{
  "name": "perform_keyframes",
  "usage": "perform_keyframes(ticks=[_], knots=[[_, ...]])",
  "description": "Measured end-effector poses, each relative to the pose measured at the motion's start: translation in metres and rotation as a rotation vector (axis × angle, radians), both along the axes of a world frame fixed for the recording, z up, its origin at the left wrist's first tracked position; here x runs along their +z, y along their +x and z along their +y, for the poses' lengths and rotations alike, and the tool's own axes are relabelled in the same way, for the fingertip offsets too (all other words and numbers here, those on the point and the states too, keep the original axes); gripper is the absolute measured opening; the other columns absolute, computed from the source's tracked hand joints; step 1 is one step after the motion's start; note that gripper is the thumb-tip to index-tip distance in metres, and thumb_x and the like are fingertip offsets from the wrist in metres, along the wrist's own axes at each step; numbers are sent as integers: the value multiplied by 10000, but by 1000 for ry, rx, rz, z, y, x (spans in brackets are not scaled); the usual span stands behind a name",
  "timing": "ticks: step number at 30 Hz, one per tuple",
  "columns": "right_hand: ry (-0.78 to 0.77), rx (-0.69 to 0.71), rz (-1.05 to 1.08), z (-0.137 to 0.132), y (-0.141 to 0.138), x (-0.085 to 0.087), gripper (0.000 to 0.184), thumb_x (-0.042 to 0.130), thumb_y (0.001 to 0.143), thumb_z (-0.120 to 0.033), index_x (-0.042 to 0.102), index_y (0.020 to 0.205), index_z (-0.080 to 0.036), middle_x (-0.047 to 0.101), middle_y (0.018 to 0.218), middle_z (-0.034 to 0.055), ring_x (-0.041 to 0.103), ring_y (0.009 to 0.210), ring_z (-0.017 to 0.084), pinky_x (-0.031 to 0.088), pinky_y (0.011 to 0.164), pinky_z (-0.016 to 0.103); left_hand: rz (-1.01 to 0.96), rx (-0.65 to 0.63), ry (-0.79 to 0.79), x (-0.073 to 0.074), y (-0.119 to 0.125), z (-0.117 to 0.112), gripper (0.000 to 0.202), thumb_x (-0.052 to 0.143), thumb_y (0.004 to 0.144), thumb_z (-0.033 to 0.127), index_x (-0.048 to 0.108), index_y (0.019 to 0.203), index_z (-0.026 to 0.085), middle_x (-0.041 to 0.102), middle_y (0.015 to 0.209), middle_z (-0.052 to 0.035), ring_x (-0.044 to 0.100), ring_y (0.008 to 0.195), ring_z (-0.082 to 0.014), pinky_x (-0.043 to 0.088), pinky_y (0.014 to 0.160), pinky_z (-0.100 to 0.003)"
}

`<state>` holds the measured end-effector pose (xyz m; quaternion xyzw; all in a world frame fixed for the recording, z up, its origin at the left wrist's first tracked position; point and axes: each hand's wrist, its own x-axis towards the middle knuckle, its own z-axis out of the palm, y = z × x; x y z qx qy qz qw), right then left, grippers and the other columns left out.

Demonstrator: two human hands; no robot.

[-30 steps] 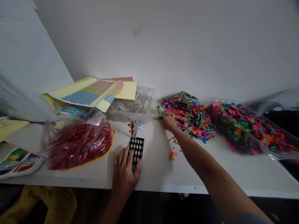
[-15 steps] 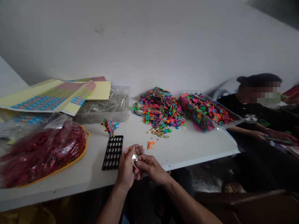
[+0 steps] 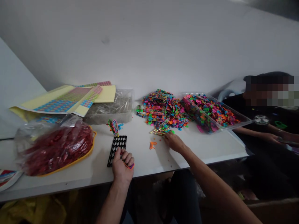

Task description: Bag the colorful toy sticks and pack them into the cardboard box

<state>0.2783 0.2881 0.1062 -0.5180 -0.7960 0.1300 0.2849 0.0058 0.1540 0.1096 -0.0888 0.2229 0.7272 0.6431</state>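
Observation:
My left hand (image 3: 122, 165) is closed in front of the black slotted rack (image 3: 116, 152). From its fingers sticks out a small plastic toy (image 3: 131, 166) with an orange and purple edge; the rest of it is covered. My right hand (image 3: 174, 142) reaches down at the front of a heap of colourful small plastic toys (image 3: 163, 109), beside some thin striped sticks (image 3: 159, 132). Its fingertips are hard to make out. Between the hands lies an orange plastic piece (image 3: 153, 145). Several oval, decorated toys (image 3: 113, 127) stand at the rack's far end.
At left, a plastic bag of dark red pieces (image 3: 58, 149) sits in a yellow-rimmed tray. Behind it are sticker sheets (image 3: 60, 99) and a bin of clear pieces (image 3: 109, 116). A clear bin (image 3: 233, 126) of colourful parts stands at right, near a seated person (image 3: 261, 124).
My hands have parted. The right hand moved right and forward to the front of the heap, while the left stayed near the rack and closed around the toy. The view shifted slightly.

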Motion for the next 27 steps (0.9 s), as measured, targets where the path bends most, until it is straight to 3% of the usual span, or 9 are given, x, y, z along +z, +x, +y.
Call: perform_keyframes(ticks=[3, 6, 8, 12, 19, 27], knots=[[-40, 42, 142, -30, -12, 2, 33, 626, 877, -237, 637, 897, -212, 657, 746, 33, 582, 655, 182, 471, 637, 326, -59, 48, 10, 4, -4, 0, 267, 512, 973, 272, 421, 733, 199, 342, 511, 86, 321, 373, -60, 237, 364, -173], [-236, 56, 626, -81, -44, 5, 339, 623, 921, -406, 583, 1185, -197, 712, 813, 30, 678, 701, 196, 566, 686, 364, -110, 110, -6, 9, -10, 1, 313, 417, 1016, 256, 392, 710, 197, 335, 501, 86, 316, 367, -52, 233, 370, -164], [-354, 62, 891, -118, -74, 7, 324, 704, 877, -429, 638, 1092, -196, 755, 897, 66, 725, 811, 224, 592, 783, 400, -122, 135, -5, 12, -12, 1, 342, 379, 1032, 265, 381, 697, 197, 325, 499, 85, 310, 365, -50, 226, 368, -162], [-386, 98, 1019, -171, -125, 5, 226, 718, 889, -378, 710, 1046, -216, 772, 985, 74, 733, 848, 223, 592, 817, 393, -86, 132, 56, 18, -13, -1, 360, 372, 1035, 291, 390, 689, 197, 330, 501, 75, 315, 375, -56, 263, 380, -168], [-278, 114, 895, -188, -148, -11, 207, 675, 924, -332, 742, 1100, -247, 755, 1032, 58, 700, 931, 211, 555, 863, 360, -193, 189, -5, 27, -11, -8, 381, 356, 1047, 311, 378, 685, 196, 313, 480, 88, 293, 339, -45, 214, 340, -171], [-273, 88, 950, -196, -153, -10, 192, 675, 925, -320, 748, 1086, -246, 757, 992, 40, 694, 911, 193, 542, 855, 331, -222, 193, 4, 23, -12, -10, 382, 360, 1044, 326, 367, 685, 196, 313, 472, 92, 284, 327, -47, 208, 331, -167]])
